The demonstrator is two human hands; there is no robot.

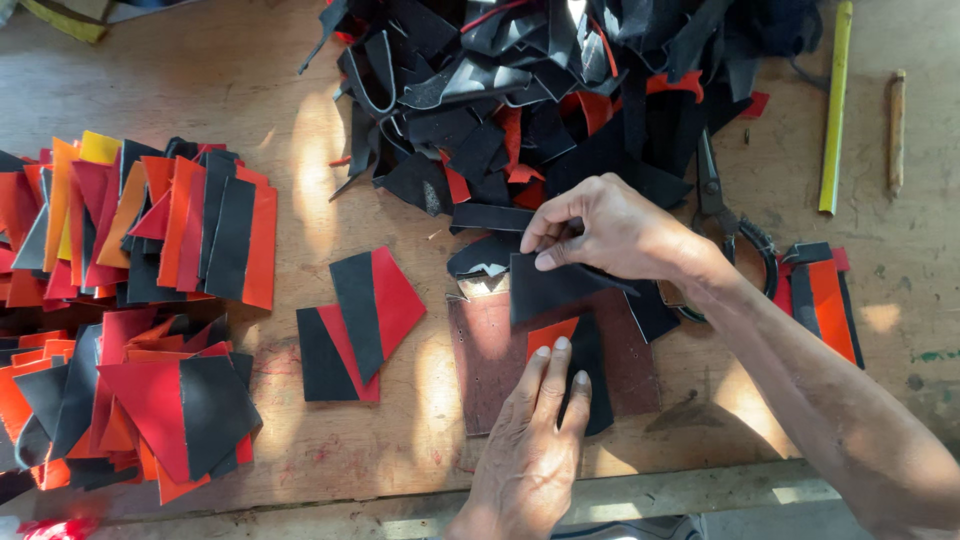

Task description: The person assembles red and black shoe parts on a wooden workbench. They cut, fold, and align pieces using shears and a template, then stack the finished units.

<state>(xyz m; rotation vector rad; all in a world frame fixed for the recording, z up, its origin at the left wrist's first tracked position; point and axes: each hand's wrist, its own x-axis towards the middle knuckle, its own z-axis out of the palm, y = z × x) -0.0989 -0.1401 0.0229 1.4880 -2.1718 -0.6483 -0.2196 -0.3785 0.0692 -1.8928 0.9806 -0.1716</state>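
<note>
While pairing: left hand (pixel 535 440) presses small red leather piece (pixel 551 333); right hand (pixel 610 230) pinches black leather piece (pixel 550 285).
Next: square black onto red near the tabletop (pixel 300 130) front edge.

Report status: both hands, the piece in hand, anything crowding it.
Left hand flat on red-and-black piece. Right hand pinching black piece. Scrap heap and scissors close by.

Bare left hand (pixel 530 455), bare right hand (pixel 610 230), sleeveless forearms, no gloves
</note>
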